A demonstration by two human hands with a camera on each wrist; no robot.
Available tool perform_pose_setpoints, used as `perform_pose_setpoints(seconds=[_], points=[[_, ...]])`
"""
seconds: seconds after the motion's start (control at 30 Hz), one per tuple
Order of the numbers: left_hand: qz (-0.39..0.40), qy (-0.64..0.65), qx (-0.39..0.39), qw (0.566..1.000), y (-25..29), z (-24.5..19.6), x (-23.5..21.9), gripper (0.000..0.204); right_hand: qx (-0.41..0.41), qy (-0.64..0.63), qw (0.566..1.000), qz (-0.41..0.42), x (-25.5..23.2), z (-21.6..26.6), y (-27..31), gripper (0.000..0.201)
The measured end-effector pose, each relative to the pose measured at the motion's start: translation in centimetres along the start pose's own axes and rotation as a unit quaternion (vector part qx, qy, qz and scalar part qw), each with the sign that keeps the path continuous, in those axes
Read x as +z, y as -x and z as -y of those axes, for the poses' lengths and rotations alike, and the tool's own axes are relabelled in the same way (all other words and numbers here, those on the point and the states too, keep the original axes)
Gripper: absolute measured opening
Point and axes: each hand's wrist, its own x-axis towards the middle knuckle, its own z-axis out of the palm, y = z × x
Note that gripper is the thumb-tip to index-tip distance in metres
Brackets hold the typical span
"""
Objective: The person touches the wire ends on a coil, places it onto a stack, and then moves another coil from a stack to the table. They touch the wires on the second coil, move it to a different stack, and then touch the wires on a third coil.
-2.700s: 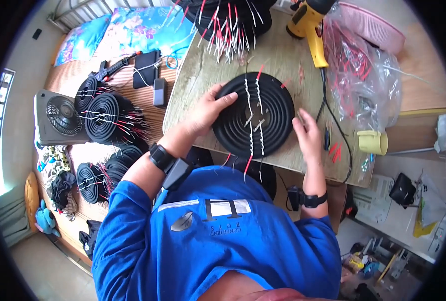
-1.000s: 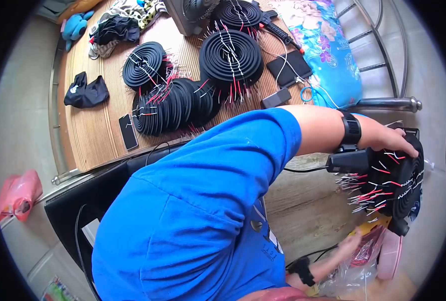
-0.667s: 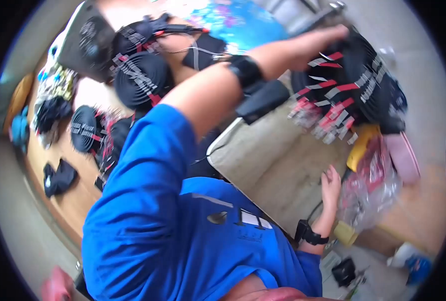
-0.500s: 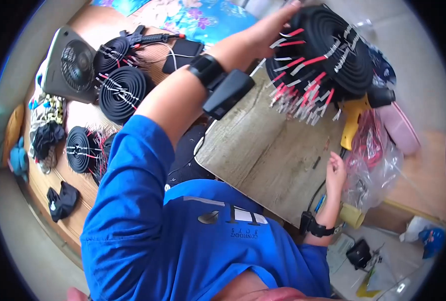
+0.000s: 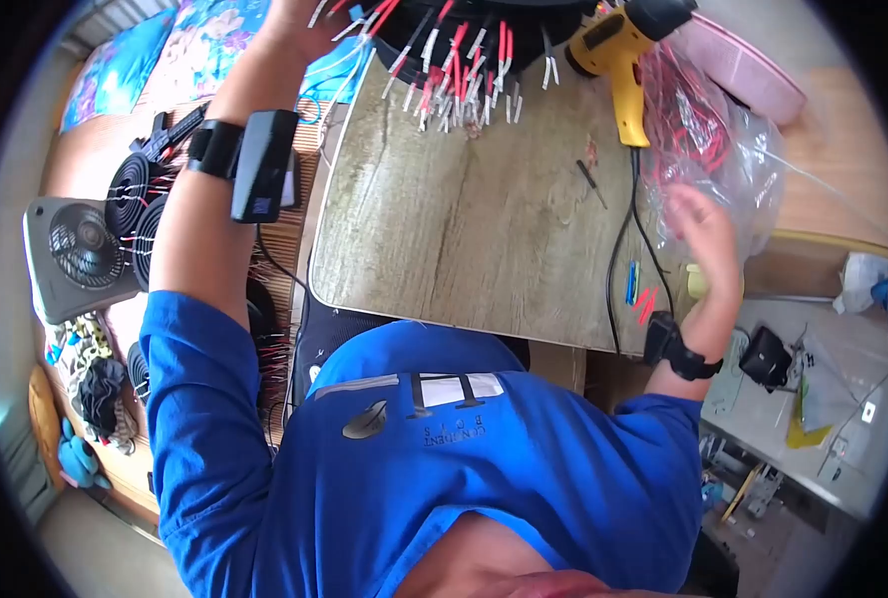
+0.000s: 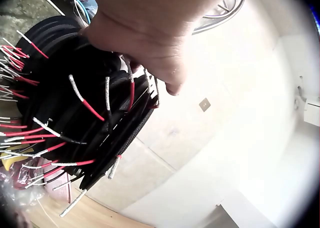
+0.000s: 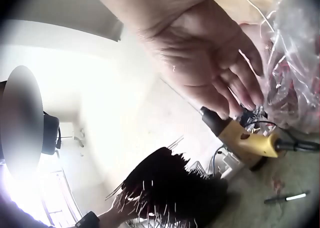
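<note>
At the table's far edge stands a stack of black spiral coils (image 5: 454, 60), with many red and white wire ends hanging from it. My left hand (image 5: 299, 30) is at its left side, partly cut off by the frame. The left wrist view shows that hand (image 6: 145, 33) gripping the stack's edge, fingers bent over the coils (image 6: 100, 113) among the wire ends; some fingertips are hidden. My right hand (image 5: 703, 234) holds nothing, its fingers loosely bent, beside a clear plastic bag (image 5: 758, 194). In the right wrist view a yellow heat gun (image 7: 245, 140) lies just past its fingertips.
On the wooden table (image 5: 444, 219) lie a dark pen (image 5: 591, 181), short red tubes (image 5: 646, 304) and the heat gun's black cable (image 5: 623, 249). A pink basket (image 5: 748, 65) stands behind the bag. Beside a grey fan (image 5: 85, 244) on the left are more coils (image 5: 130, 194).
The coil that both hands had on the table went to the far stack with my left hand. My body turned left, then back. The left hand stays at the stack; the right is by the bag.
</note>
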Motion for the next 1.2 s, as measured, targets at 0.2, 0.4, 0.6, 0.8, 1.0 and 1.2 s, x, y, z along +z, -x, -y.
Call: perform_pose_setpoints(seconds=[0.2, 0.4, 0.6, 0.8, 1.0, 1.2], points=[[-0.036, -0.016, 0.009, 0.999, 1.2, -0.1, 1.4, 0.051, 0.007, 0.056, 0.953, -0.299, -6.3, 0.4, -0.8, 0.023], [-0.017, -0.027, 0.011, 0.999, 2.1, -0.2, 2.1, 0.049, -0.15, 0.035, 0.901, -0.405, -8.4, 2.8, -1.0, 0.023], [0.266, 0.126, -0.095, 0.951, -0.1, -0.2, -1.5, 0.051, -0.328, -0.098, 0.877, -0.337, -2.5, 11.7, -4.0, 0.027], [-0.013, -0.029, -0.06, 0.998, 1.8, -0.2, 2.4, 0.05, -0.438, 0.013, 0.87, -0.225, 4.7, 21.3, -8.9, 0.049], [0.073, -0.163, 0.169, 0.969, -1.5, 2.6, 3.3, 0.079, -0.344, 0.073, 0.914, -0.201, 8.6, 20.9, -14.7, 0.068], [0.039, -0.09, 0.285, 0.954, -0.7, 2.5, 3.9, 0.078, -0.315, -0.017, 0.938, -0.144, 7.7, 19.3, -16.0, 0.069]])
